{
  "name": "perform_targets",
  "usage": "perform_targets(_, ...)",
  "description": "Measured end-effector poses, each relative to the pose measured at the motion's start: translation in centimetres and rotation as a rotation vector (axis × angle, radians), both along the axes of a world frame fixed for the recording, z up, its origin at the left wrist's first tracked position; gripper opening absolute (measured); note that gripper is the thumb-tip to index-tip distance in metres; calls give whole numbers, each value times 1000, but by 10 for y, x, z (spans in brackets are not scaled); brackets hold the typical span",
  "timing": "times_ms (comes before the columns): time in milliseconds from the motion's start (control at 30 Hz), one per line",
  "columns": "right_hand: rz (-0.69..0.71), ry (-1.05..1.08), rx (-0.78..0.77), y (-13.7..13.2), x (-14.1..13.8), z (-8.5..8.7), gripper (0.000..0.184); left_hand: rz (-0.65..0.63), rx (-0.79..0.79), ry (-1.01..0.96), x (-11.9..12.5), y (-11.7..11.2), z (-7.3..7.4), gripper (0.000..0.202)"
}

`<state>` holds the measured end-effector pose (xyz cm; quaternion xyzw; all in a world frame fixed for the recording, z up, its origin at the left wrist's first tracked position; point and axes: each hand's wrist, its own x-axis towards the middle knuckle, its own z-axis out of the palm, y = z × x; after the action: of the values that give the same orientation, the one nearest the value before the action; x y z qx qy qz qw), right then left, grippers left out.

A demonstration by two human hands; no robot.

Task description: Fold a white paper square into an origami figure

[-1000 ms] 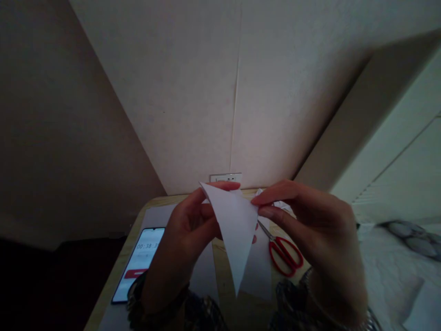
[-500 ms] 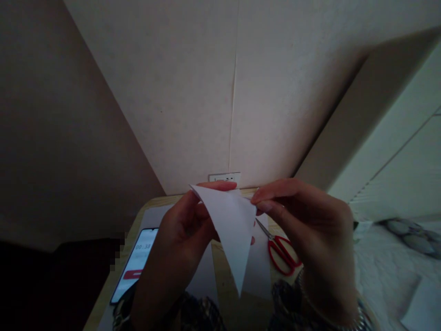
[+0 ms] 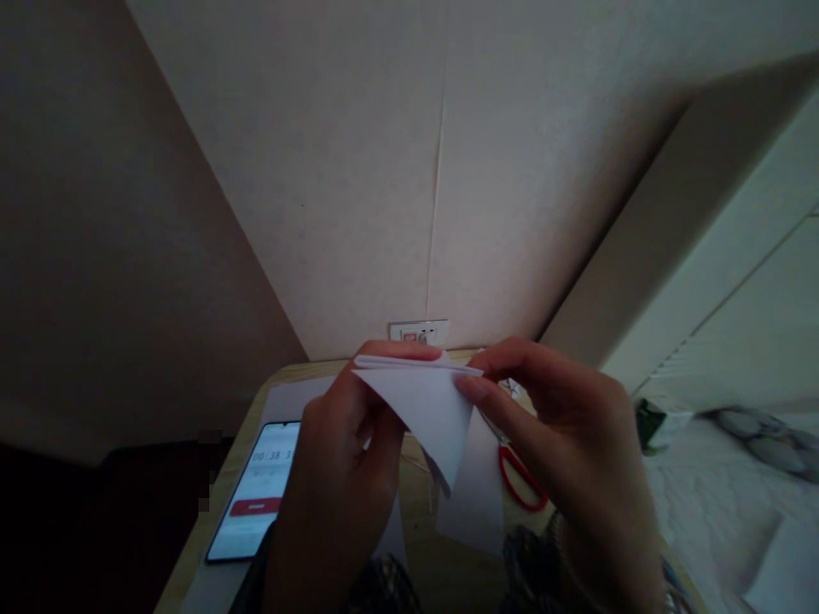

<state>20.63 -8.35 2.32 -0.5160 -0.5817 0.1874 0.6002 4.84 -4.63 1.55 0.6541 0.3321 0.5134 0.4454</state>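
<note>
Both my hands hold a white folded paper triangle in the air above a small wooden table. My left hand pinches its left corner, index finger along the top edge. My right hand pinches the right corner with thumb and fingertip. The paper's point hangs downward and looks tilted back toward the table.
A phone with a lit timer screen lies on the table's left side. Red-handled scissors lie at the right, partly behind my right hand. White paper sheets lie under my hands. A wall socket sits behind. A bed is at right.
The triangle has tilted so its top edge faces me and its hanging point looks shorter. My right thumb has slid onto the paper's face. Both hands stay in about the same place.
</note>
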Motion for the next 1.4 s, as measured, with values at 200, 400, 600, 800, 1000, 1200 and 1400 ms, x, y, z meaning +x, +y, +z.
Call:
perform_targets(200,-49,-58,20,-3,-1,0,14,4,-5,17,1,0,4,31)
perform_targets(400,-49,-17,51,-5,-3,1,14,-4,-113,-117,6,0,6,22)
perform_targets(600,-85,22,47,-6,-7,-1,21,-50,-186,-165,9,-2,7,23)
perform_targets(800,-102,84,32,-1,-4,-4,27,-78,-271,-203,14,-7,12,8)
perform_targets(1000,-57,229,7,3,-2,-6,29,-7,-316,-82,9,-10,13,30)
perform_targets(1200,-19,360,-16,4,-4,-6,25,-195,-428,-180,5,-10,15,61)
perform_targets(1400,19,284,6,7,-2,-6,28,-125,-417,-128,5,-7,14,36)
